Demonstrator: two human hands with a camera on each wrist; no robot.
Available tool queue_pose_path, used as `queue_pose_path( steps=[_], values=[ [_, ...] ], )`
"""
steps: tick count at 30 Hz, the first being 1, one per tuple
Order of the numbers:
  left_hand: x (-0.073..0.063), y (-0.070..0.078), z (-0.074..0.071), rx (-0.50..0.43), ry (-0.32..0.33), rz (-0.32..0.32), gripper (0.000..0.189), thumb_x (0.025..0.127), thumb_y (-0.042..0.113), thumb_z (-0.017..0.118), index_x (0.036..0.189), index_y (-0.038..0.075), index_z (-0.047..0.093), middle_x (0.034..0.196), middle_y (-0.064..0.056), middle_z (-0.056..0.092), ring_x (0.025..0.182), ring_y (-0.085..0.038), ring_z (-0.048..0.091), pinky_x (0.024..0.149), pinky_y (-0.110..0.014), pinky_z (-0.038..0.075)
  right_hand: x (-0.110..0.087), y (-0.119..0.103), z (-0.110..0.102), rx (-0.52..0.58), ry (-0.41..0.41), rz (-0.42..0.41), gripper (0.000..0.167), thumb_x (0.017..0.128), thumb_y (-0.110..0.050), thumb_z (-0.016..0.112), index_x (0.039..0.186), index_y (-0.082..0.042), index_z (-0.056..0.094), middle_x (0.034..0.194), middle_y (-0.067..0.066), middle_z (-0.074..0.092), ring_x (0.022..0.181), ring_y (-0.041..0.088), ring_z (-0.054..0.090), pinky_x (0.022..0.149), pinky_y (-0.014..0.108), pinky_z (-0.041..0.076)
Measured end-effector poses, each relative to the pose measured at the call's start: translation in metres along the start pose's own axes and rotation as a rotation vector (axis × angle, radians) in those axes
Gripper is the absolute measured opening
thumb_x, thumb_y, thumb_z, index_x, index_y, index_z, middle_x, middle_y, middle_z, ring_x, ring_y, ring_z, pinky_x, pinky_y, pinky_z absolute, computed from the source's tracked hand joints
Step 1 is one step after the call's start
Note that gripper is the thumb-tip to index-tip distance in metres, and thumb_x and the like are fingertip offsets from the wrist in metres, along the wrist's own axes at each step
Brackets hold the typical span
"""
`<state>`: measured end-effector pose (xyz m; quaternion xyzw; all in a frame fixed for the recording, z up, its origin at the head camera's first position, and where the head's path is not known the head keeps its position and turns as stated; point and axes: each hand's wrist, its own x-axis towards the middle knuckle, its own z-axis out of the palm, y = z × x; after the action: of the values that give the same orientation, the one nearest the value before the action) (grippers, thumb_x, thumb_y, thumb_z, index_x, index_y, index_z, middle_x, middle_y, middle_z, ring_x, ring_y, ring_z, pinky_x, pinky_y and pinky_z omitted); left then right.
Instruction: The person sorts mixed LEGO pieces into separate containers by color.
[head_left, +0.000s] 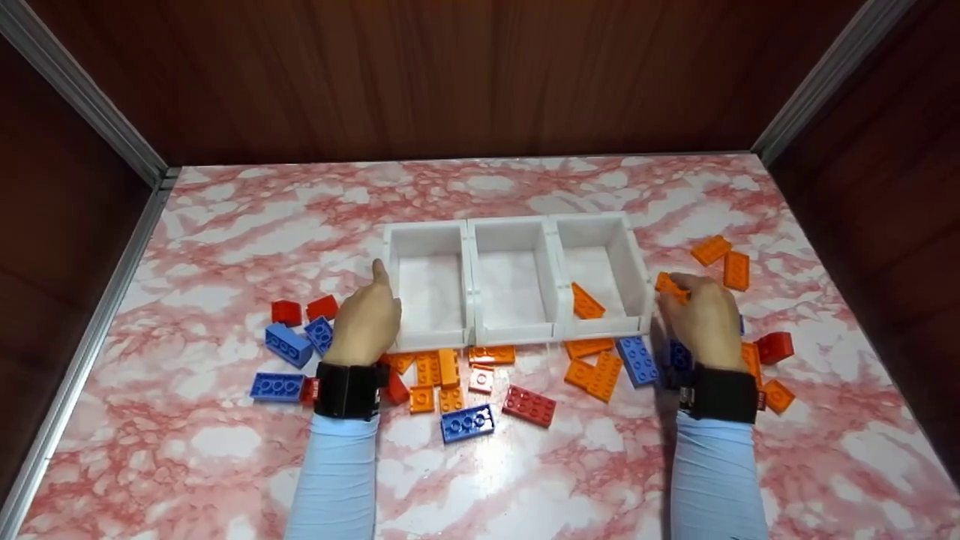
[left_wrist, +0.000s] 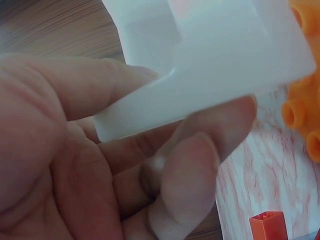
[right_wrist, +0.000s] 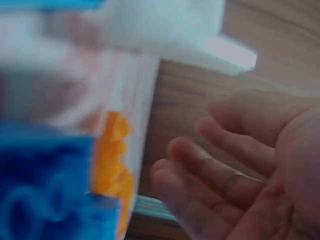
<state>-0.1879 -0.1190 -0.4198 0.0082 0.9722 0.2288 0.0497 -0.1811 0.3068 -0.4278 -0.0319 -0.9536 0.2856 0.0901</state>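
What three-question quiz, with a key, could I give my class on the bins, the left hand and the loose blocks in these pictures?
1. Multiple choice: in the head view, which of the three white bins holds an orange block?
A) the left one
B) the middle one
C) the right one

2. True or false: the left hand is gripping a blue block.

3. Fill in: in the head view, the loose block just to the right of the frontmost blue block is ____.

Key: 1. C. 2. False; it grips the edge of a white bin. 3. Red.
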Motion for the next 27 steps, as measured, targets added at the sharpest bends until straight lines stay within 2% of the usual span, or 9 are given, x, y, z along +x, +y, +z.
queue_pose_path(
  steps=[4, 8, 16, 21, 24, 27],
  values=[
    [0.0, 0.0002, 0.0004, -0.008, -0.003, -0.004, 0.069, 0.102, 0.015, 0.052, 0.154, -0.009, 0.013, 0.063, -0.008, 0.055, 0.05, -0.023, 0.051, 0.046, -0.035, 0.04, 0.0018, 0.006, 0.0011, -0.038, -0.131, 0.084, 0.046, 0.099, -0.019, 0.06, 0.138, 0.006, 0.053, 0.134, 0.031, 0.053, 0.122, 0.048, 0.05, 0.101, 0.061, 0.039],
    [0.0004, 0.0006, 0.0005, -0.016, -0.002, 0.001, 0.069, 0.102, 0.015, 0.052, 0.154, -0.009, 0.013, 0.064, -0.009, 0.056, 0.051, -0.024, 0.051, 0.047, -0.036, 0.041, 0.0026, 0.0085, -0.0005, -0.062, -0.191, 0.144, 0.05, 0.101, -0.024, 0.058, 0.142, 0.003, 0.049, 0.136, 0.032, 0.052, 0.119, 0.047, 0.052, 0.099, 0.06, 0.041],
    [0.0005, -0.0015, 0.0007, -0.011, 0.001, 0.008, 0.07, 0.101, 0.015, 0.053, 0.153, -0.01, 0.013, 0.064, -0.01, 0.056, 0.051, -0.024, 0.051, 0.047, -0.036, 0.041, -0.0003, 0.0098, -0.0024, -0.115, -0.249, 0.14, 0.049, 0.099, -0.02, 0.06, 0.137, 0.009, 0.051, 0.125, 0.033, 0.058, 0.111, 0.047, 0.056, 0.096, 0.06, 0.043],
    [0.0008, -0.0019, 0.0008, -0.014, 0.008, 0.012, 0.07, 0.101, 0.015, 0.053, 0.153, -0.01, 0.014, 0.064, -0.009, 0.056, 0.051, -0.024, 0.052, 0.047, -0.037, 0.042, -0.0021, 0.0096, -0.0022, -0.125, -0.275, 0.125, 0.046, 0.093, -0.014, 0.067, 0.13, 0.012, 0.056, 0.115, 0.033, 0.062, 0.097, 0.043, 0.06, 0.088, 0.057, 0.048],
    [0.0007, -0.0017, 0.0007, -0.015, 0.01, 0.012, 0.069, 0.101, 0.015, 0.052, 0.153, -0.01, 0.014, 0.063, -0.009, 0.055, 0.05, -0.024, 0.051, 0.045, -0.036, 0.041, -0.0025, 0.0105, -0.0019, -0.127, -0.28, 0.114, 0.042, 0.09, -0.01, 0.068, 0.125, 0.013, 0.06, 0.11, 0.032, 0.064, 0.091, 0.041, 0.06, 0.084, 0.056, 0.05],
    [0.0005, -0.0015, 0.0005, -0.019, 0.003, 0.008, 0.07, 0.101, 0.015, 0.052, 0.153, -0.01, 0.013, 0.062, -0.008, 0.054, 0.049, -0.023, 0.05, 0.044, -0.035, 0.04, -0.0018, 0.0094, -0.003, -0.114, -0.264, 0.119, 0.039, 0.091, -0.008, 0.066, 0.123, 0.013, 0.062, 0.112, 0.033, 0.063, 0.092, 0.042, 0.059, 0.085, 0.056, 0.049]
  ],
)
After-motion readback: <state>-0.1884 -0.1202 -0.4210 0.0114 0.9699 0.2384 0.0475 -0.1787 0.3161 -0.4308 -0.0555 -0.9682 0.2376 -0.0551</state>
